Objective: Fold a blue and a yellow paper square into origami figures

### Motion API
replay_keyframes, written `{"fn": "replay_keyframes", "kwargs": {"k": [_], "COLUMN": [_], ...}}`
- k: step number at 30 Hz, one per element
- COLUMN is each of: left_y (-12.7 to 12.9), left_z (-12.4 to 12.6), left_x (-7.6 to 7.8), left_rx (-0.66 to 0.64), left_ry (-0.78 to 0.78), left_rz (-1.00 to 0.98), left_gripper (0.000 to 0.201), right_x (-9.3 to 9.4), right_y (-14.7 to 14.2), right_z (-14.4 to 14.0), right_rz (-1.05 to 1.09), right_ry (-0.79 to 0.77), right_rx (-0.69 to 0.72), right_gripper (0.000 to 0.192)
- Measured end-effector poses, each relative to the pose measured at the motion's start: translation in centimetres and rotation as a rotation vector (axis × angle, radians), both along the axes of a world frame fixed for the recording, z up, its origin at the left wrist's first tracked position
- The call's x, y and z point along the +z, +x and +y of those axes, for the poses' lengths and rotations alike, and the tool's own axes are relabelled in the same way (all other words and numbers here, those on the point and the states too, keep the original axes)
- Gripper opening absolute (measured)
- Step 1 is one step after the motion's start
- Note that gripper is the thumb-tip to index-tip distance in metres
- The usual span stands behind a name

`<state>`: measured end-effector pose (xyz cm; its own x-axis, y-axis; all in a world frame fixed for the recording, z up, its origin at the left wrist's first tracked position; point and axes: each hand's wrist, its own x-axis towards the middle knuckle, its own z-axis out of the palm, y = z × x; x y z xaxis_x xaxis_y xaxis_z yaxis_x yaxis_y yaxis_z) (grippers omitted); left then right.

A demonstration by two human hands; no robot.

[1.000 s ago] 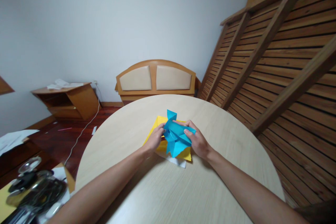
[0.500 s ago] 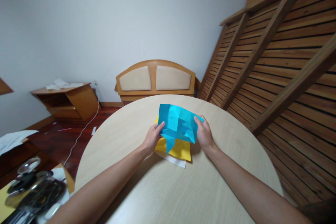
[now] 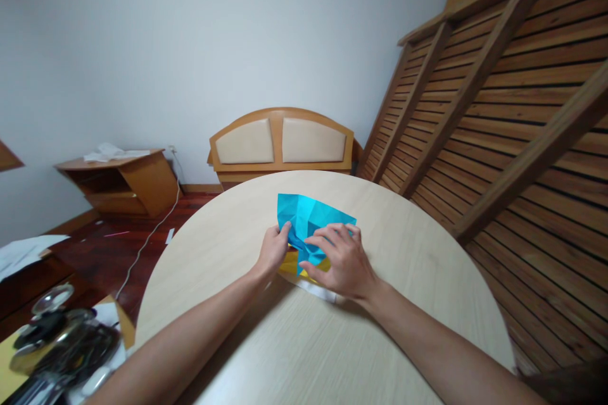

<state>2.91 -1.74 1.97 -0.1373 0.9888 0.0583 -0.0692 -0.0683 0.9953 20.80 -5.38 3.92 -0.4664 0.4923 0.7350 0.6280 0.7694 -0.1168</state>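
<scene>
A creased sheet of blue paper (image 3: 304, 210) is held up over the round table, with a folded flap hanging from its lower edge. My left hand (image 3: 274, 247) pinches its left side between thumb and fingers. In front of its right half is my right hand (image 3: 339, 259), fingers apart and bent, thumb stretched toward the hanging flap. Whether those fingertips touch the paper I cannot tell. Beneath lie yellow paper (image 3: 289, 262) and a white sheet (image 3: 316, 291), both partly covered by the blue sheet and my right hand.
The pale round table (image 3: 213, 253) fills the middle. Beyond it stands a headboard (image 3: 280, 112); wooden slats (image 3: 475, 120) lean at the right. A low cabinet (image 3: 142, 183) bears papers at the left, and plastic-wrapped items (image 3: 71, 342) lie at the lower left.
My right hand has let go of the blue paper's right edge and moved left, in front of the sheet, fingers spreading. The sheet has shifted slightly left, still in my left hand.
</scene>
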Motion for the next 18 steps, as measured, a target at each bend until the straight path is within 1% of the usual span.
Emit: {"fn": "replay_keyframes", "kwargs": {"k": [2,5,7,10,13,18], "left_y": [0.0,0.0,0.0,0.0,-0.1,-0.4], "left_z": [0.0,-0.1,-0.1,0.1,0.5,0.9], "left_x": [0.0,-0.1,-0.1,-0.1,-0.3,-0.6], "left_rx": [0.007,-0.023,-0.060,-0.074,-0.074,-0.104], "left_ry": [0.007,0.022,0.033,0.013,-0.038,-0.093], "left_rz": [-0.014,-0.046,-0.073,-0.148,-0.236,-0.255], "left_gripper": [0.044,0.046,0.050,0.055,0.054,0.047], "right_x": [-0.1,-0.5,-0.7,-0.9,-0.7,-0.2], "right_y": [-0.4,-0.1,0.3,1.0,1.3,1.8], "right_z": [0.1,0.8,1.5,2.3,2.6,2.6], "right_rz": [-0.043,-0.037,-0.015,0.037,0.080,0.092], "right_ry": [-0.062,-0.091,-0.097,-0.130,-0.165,-0.172], "right_rx": [0.009,-0.007,0.005,0.049,0.085,0.095], "right_gripper": [0.031,0.016,0.011,0.012,0.015,0.018]}}
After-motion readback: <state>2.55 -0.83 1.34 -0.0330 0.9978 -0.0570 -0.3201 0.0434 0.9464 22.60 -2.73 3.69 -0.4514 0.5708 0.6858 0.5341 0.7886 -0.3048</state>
